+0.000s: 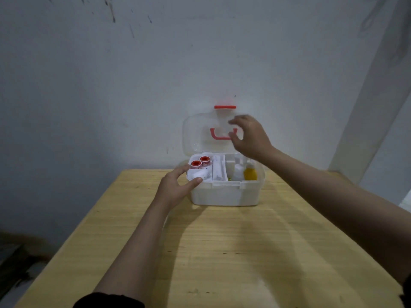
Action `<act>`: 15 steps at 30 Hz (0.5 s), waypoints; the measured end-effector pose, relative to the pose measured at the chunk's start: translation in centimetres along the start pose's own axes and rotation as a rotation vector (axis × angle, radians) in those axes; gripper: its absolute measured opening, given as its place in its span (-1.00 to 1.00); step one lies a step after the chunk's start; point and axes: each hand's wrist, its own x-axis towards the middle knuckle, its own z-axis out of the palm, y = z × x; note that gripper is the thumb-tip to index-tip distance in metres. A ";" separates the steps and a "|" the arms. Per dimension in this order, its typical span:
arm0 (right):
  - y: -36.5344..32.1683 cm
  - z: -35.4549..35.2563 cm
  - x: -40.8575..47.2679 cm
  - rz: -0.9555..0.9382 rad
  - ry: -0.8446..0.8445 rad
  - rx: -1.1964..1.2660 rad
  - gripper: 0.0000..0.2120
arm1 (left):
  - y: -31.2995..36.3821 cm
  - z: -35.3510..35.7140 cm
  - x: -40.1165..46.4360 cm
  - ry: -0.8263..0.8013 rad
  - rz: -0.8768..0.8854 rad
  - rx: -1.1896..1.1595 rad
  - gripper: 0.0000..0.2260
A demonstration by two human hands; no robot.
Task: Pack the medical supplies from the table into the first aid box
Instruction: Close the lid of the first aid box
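1. The first aid box (224, 193) sits at the far end of the wooden table (222, 252), close to the wall (111, 74), its clear lid (198, 132) standing upright.
2. Inside, two red-capped tape rolls (200, 162) fill the left tray; a yellow bottle (250, 173) stands in the right compartment.
3. My left hand (175, 187) rests on the box's left front corner, fingers spread, thumb on the rim.
4. My right hand (250, 138) hovers before the lid's red handle (222, 134), fingers curled apart, gripping nothing.
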 end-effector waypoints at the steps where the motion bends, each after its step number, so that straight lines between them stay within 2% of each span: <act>1: 0.4 -0.2 0.8 0.029 0.036 -0.047 -0.57 | 0.1 0.0 0.0 -0.001 0.004 -0.006 -0.53; 4: 1.7 -0.4 2.6 0.126 -0.011 -0.236 -0.38 | 0.3 -0.1 -0.2 -0.003 0.012 -0.009 -0.57; 7: 2.2 0.0 3.0 0.150 -0.093 -0.312 -0.35 | 0.6 -0.1 -0.4 -0.009 0.024 -0.022 -0.63; 12: 1.4 -0.3 1.0 0.085 0.171 -0.293 -0.46 | 0.6 -0.1 -0.3 -0.002 0.019 -0.005 -0.57; 15: 1.1 0.0 -1.7 0.052 0.235 -0.186 -0.51 | 0.6 0.1 -0.2 -0.009 0.021 0.051 -0.51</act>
